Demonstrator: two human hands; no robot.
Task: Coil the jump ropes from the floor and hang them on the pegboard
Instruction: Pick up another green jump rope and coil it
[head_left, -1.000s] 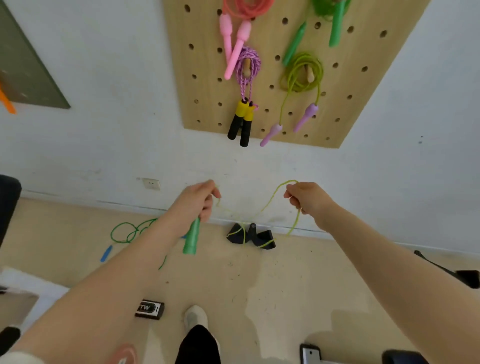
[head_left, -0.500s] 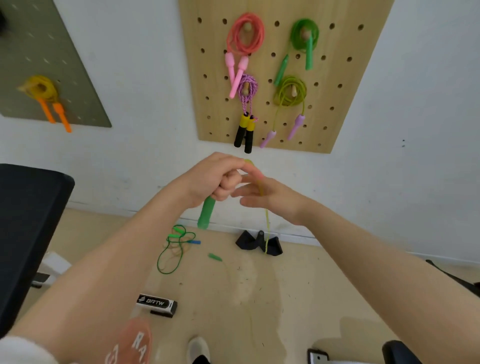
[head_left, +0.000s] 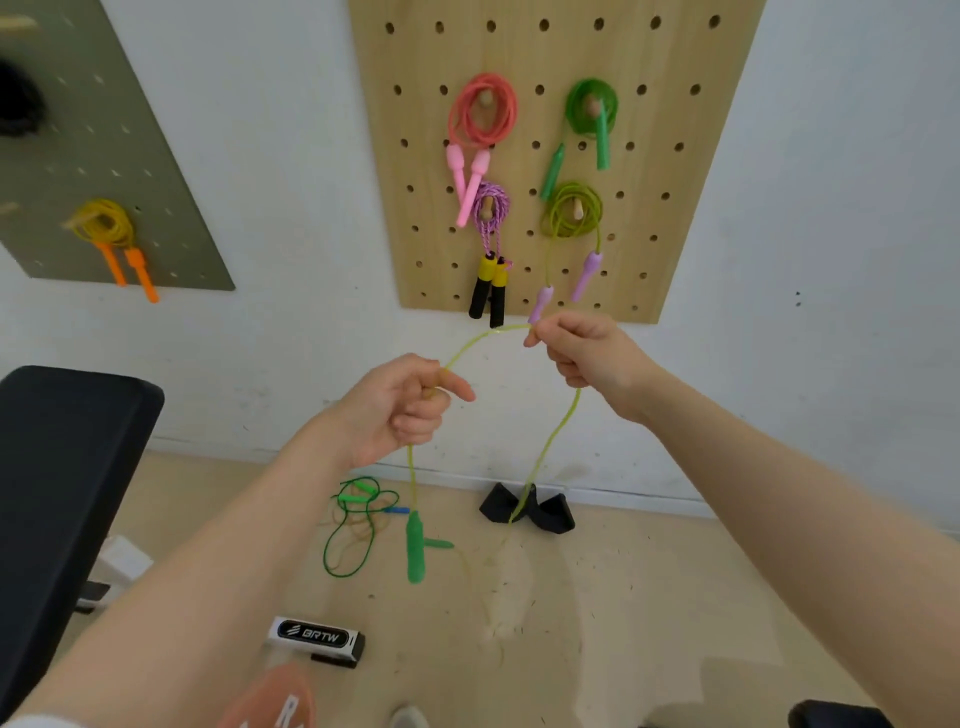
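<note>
the rope (head_left: 480, 340) arches between both hands, below the pegboard (head_left: 675, 208). the left hand (head_left: 400, 410) is curled round it, the green handle (head_left: 415, 545) hanging straight beneath. the right hand (head_left: 584, 353) pinches the strand; its tail drops to the floor (head_left: 623, 597), so the right hand is nearer the slack for the next loop.

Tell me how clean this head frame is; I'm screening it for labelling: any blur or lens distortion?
Head view: centre sharp, both hands, left hand and right hand, and the yellow rope crisp; the grey board at the left edge is smeared; wide-angle distortion splays the wooden pegboard edges; lighting soft, without glare.
</note>
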